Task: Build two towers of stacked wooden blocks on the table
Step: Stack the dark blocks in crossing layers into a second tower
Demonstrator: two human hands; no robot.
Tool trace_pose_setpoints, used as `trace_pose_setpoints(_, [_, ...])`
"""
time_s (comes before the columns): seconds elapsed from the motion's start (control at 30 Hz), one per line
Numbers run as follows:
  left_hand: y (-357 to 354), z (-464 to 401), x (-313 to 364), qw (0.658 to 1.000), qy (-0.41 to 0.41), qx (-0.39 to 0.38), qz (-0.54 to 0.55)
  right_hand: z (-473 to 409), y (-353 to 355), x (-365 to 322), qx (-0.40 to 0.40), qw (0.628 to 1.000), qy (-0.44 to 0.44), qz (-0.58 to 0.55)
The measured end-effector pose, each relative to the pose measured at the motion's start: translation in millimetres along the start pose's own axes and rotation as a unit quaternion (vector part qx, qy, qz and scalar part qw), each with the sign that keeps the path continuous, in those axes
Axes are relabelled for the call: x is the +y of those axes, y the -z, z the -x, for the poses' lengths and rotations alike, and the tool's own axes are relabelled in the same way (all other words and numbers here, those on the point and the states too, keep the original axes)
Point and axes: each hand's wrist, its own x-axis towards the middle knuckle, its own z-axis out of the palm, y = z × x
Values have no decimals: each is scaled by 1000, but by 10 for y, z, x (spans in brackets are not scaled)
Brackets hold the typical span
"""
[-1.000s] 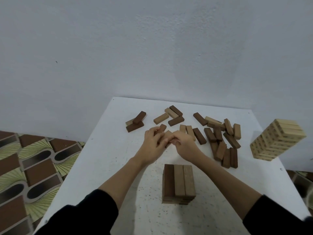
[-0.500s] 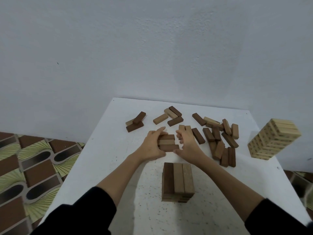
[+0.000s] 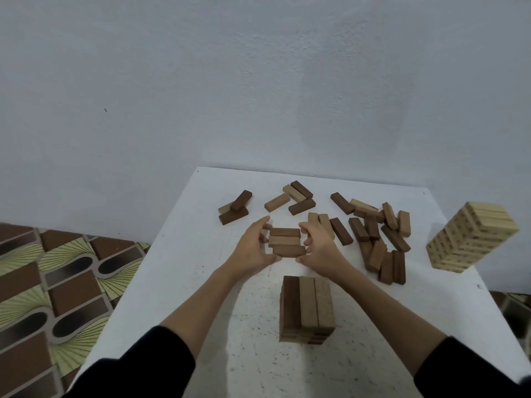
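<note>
Here, my sleeves cut off at bottom edge. Left hand (image 3: 253, 248) and right hand (image 3: 320, 248) squeeze row of three blocks (image 3: 286, 242) between them, fingers curled at row's ends; whether row is lifted off white speckled worktop (image 3: 184, 282), can't tell. Short brown tower (image 3: 307, 310) nearer me. Loose blocks (image 3: 379, 239) right of my hands. Pale tall tower (image 3: 471, 239) at far right, base hard to read.

Pale tower (image 3: 471, 238) markings too small
</note>
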Motion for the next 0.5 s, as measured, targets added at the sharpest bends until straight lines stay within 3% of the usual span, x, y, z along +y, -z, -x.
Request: trace_pose_setpoints(0.5, [8,14,-8,1000,-6,-3,0,-34,-32,-24,30,999,9,-7])
